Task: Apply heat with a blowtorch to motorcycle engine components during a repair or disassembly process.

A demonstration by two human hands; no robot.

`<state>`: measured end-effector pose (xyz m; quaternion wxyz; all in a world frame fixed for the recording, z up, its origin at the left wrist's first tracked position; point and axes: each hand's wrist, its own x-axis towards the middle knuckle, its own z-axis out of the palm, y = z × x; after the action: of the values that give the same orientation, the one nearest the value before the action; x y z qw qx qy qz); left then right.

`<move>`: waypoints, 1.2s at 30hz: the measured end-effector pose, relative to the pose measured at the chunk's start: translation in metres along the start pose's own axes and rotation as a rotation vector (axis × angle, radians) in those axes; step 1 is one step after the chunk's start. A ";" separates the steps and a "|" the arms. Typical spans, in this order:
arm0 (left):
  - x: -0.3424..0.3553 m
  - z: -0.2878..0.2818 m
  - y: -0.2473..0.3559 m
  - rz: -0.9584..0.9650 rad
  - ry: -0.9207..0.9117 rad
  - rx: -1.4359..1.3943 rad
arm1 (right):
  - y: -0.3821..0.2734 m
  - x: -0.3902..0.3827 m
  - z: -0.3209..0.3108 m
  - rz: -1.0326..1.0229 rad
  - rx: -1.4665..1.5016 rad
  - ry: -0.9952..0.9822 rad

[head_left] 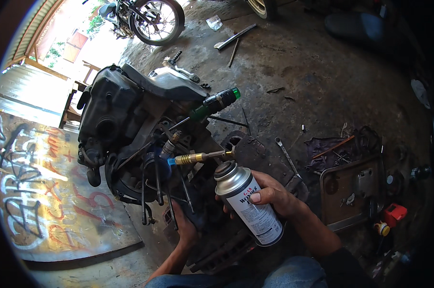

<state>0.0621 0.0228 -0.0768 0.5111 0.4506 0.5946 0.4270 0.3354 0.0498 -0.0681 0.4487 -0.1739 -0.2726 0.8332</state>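
Observation:
My right hand (pixel 276 196) is wrapped round the white gas canister (pixel 255 213) of a blowtorch, which tilts up to the left. The torch's brass nozzle (pixel 190 158) points left, and a blue flame (pixel 171 162) comes from its tip. That flame meets a dark rounded part (pixel 155 165) of the motorcycle engine (pixel 130 134), among several long studs (pixel 158 185). Lower down, my left hand (pixel 184 222) reaches up against the engine's underside; its fingers are hidden behind the studs and dark metal. A screwdriver with a green and black handle (pixel 216 103) rests with its shaft toward the engine.
On the floor to the right lie a wrench (pixel 286 156), a dark cloth (pixel 322 151) with tools and a metal tray (pixel 327 211) with small parts. Beyond it is a red and yellow item (pixel 394 215). A painted metal sheet (pixel 68 192) stands left; a motorcycle wheel (pixel 157 21) is behind.

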 end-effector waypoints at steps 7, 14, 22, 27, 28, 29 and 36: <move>0.001 0.008 0.005 -0.044 -0.020 -0.131 | -0.002 -0.002 -0.001 -0.002 -0.022 0.008; 0.002 0.005 0.002 -0.026 -0.011 -0.131 | -0.003 -0.002 0.002 0.006 -0.011 0.007; 0.002 0.001 0.000 -0.058 -0.055 -0.185 | -0.002 -0.002 0.000 0.006 -0.012 0.006; 0.001 0.007 0.003 -0.050 -0.022 -0.165 | -0.001 -0.002 -0.001 -0.002 -0.006 0.003; 0.001 0.008 0.003 -0.055 0.001 -0.180 | -0.001 -0.003 -0.001 0.000 -0.009 0.006; 0.001 0.008 0.003 -0.055 0.000 -0.181 | -0.001 -0.003 -0.001 0.000 -0.010 0.007; 0.001 0.001 -0.003 -0.049 0.015 -0.115 | -0.003 -0.002 0.000 0.001 -0.012 0.008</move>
<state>0.0625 0.0230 -0.0797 0.5420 0.4028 0.5836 0.4510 0.3378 0.0493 -0.0662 0.4482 -0.1800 -0.2756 0.8311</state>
